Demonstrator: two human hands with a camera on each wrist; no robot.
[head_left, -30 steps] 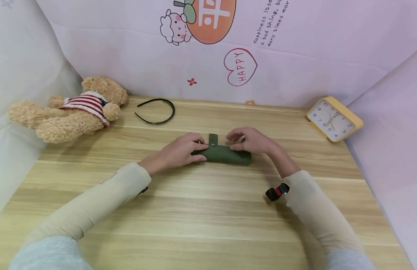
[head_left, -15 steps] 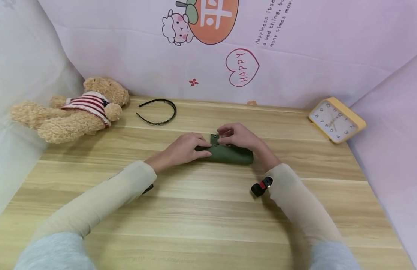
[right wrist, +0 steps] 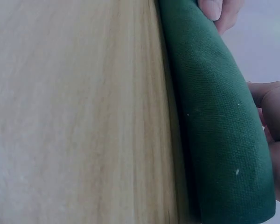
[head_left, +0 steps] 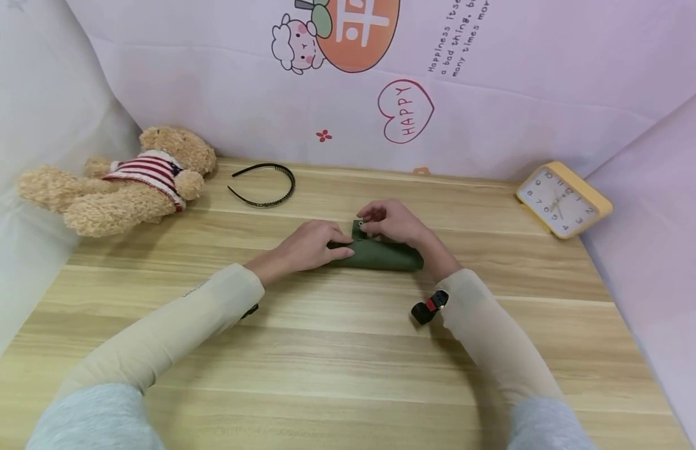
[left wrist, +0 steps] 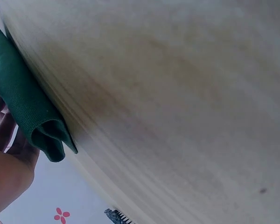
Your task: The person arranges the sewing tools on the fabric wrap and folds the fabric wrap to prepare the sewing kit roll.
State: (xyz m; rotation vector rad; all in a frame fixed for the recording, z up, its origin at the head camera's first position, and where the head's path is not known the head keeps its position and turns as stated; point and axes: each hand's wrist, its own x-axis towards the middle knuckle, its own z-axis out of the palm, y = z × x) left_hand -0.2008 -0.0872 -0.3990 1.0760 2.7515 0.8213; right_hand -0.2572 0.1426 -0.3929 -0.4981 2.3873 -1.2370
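Note:
A dark green rolled-up cloth pouch [head_left: 384, 256] lies across the middle of the table. From its far side a short strap [head_left: 356, 231] with a metal snap stands out. My left hand [head_left: 311, 245] grips the left end of the roll, thumb in front and fingers behind. At the strap, my right hand [head_left: 394, 222] pinches the edge between thumb and fingers. In the left wrist view the roll [left wrist: 25, 93] shows its folded layers at the open end. The right wrist view has the roll's [right wrist: 219, 116] smooth front, with the right hand [right wrist: 277, 116] behind it.
A teddy bear [head_left: 139, 181] in a striped shirt lies at the back left. Beside it rests a black toothed headband [head_left: 291, 187]. A yellow alarm clock [head_left: 561, 200] stands at the back right. A printed white cloth [head_left: 241, 106] hangs behind the table [head_left: 336, 375].
My right hand has moved left from the top of the roll to the strap and taken hold of it. The left hand keeps its grip, shifted slightly right in view.

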